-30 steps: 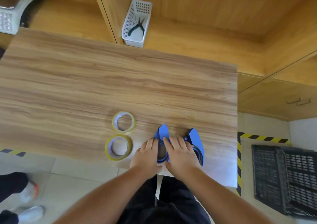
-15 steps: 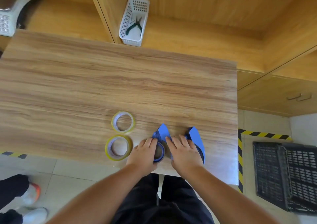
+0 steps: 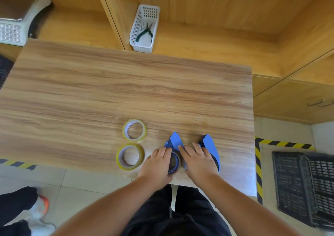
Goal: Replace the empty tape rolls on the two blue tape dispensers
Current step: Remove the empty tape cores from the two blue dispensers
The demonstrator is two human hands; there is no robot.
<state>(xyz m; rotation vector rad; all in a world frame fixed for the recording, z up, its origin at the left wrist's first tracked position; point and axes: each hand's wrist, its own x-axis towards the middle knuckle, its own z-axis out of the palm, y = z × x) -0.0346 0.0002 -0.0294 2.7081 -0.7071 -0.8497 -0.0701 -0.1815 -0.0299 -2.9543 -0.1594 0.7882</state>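
Two blue tape dispensers stand side by side near the table's front edge. My left hand (image 3: pixel 157 165) grips the left dispenser (image 3: pixel 175 141) at its round hub, where a ring with a dark centre (image 3: pixel 173 162) shows between my hands. My right hand (image 3: pixel 199 160) lies between the two dispensers, its fingers on the left one's blue body and its back against the right dispenser (image 3: pixel 210 146). Two yellowish tape rolls lie flat to the left, the far roll (image 3: pixel 134 130) and the near roll (image 3: pixel 130 156). Whether the ring is pulled free is hidden.
The wooden table (image 3: pixel 108 94) ends just right of the dispensers. A white basket (image 3: pixel 144 28) with pliers sits on the shelf behind. A black crate (image 3: pixel 303 187) stands on the floor at right. Someone's shoes (image 3: pixel 38 206) are at lower left.
Both hands have shifted slightly apart on the left dispenser, so the round ring at its hub shows more. The tape rolls and the right dispenser have not moved.
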